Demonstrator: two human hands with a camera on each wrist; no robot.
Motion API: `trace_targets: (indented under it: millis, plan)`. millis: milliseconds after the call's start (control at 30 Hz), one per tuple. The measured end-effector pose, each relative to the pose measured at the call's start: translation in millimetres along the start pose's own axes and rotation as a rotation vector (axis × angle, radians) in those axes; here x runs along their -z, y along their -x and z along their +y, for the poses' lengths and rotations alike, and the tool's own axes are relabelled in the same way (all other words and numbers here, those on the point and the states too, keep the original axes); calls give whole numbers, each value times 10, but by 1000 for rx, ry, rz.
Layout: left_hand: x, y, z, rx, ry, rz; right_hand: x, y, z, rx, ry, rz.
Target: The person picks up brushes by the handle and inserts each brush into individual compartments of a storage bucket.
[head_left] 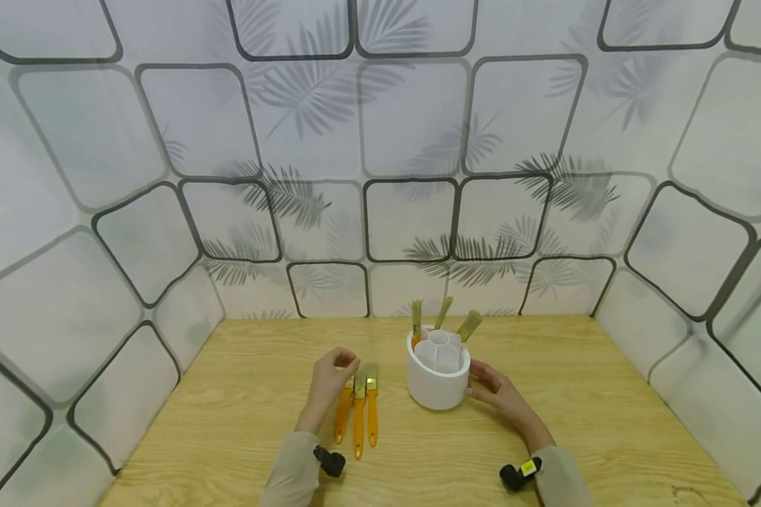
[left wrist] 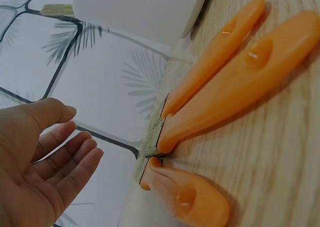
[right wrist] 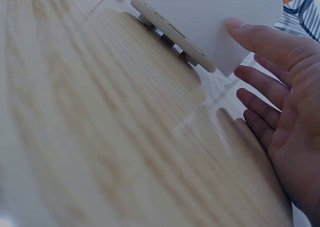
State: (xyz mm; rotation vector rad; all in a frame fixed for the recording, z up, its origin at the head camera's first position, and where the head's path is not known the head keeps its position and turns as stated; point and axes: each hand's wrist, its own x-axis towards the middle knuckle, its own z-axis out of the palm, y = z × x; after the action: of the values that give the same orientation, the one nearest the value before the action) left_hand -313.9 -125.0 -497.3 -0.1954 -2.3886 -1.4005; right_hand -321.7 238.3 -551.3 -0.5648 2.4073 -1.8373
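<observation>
Three paintbrushes with orange handles lie side by side on the table; the middle paintbrush [head_left: 359, 415] reaches nearest the front. My left hand [head_left: 333, 377] is just beside their bristle ends, fingers loosely bent and holding nothing. In the left wrist view the orange handles [left wrist: 240, 87] point away from that hand [left wrist: 45, 162]. A white round divided holder [head_left: 437, 387] stands to the right, with three more brushes upright in it, bristles up. My right hand [head_left: 501, 394] is at its right side; in the right wrist view the thumb [right wrist: 250, 34] rests against the white wall, the other fingers relaxed.
The wood-grain table [head_left: 241, 422] ends at a patterned curtain-like backdrop [head_left: 412, 218] behind it and on both sides. A small black camera [head_left: 330, 461] sits on the left wrist, and another black camera [head_left: 518, 475] on the right.
</observation>
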Motion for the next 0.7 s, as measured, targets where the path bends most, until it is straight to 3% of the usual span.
trace_targets:
  millis: [400,700]
  plan:
    - [62,54,-49,0,-15,-15,-25,5,-1,6,15,7]
    - [102,47,-110,49,-30,-19,-23,-5,-5,20,29,9]
